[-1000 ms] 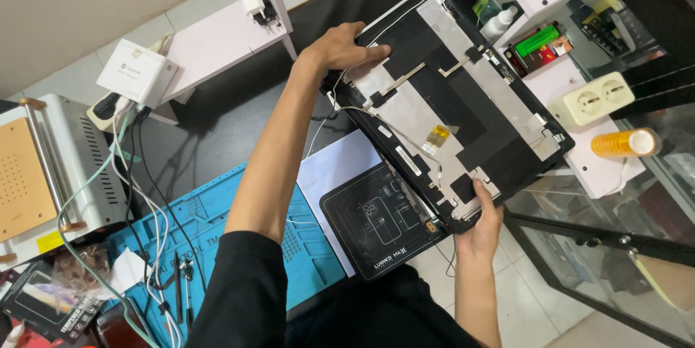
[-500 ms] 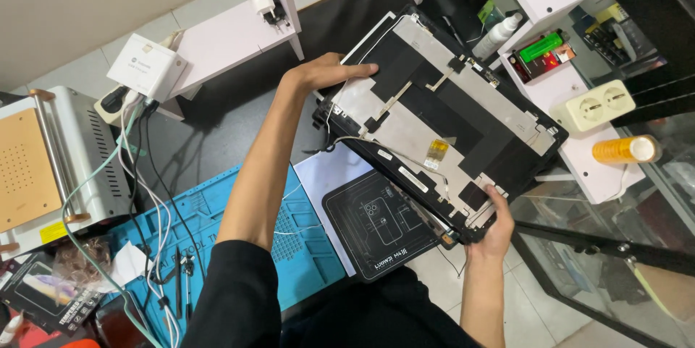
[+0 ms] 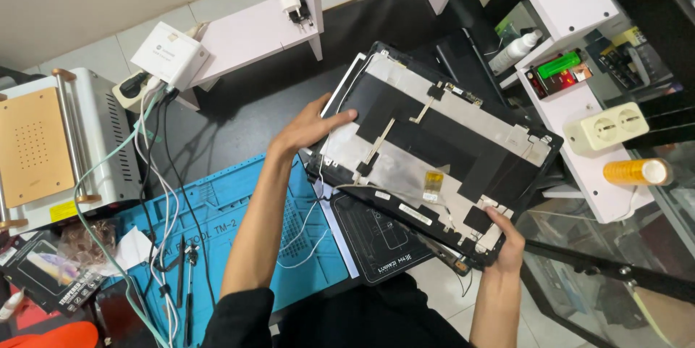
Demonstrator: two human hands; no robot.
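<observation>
Laptop lid (image 3: pixel 434 152), inner face up, held tilted above the black mat (image 3: pixel 376 236) and blue mat (image 3: pixel 239 239). A small yellow label (image 3: pixel 433 178) sits near its middle. Left hand (image 3: pixel 311 127) grasps the lid's left edge, fingers spread on top. Right hand (image 3: pixel 507 239) grips the near right corner. Far right: a green pack (image 3: pixel 559 65) on the white shelf (image 3: pixel 572 112); an orange roll (image 3: pixel 637 172) nearer.

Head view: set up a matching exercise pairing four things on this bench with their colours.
Things:
1. rectangular rubber work mat
2. double wall-type socket block
3. cylindrical roll of tape
4. flat plate on the metal machine

Colours:
A. cream
B. tan
C. blue
D. amber

Pairs: 1-C, 2-A, 3-D, 4-B
</observation>
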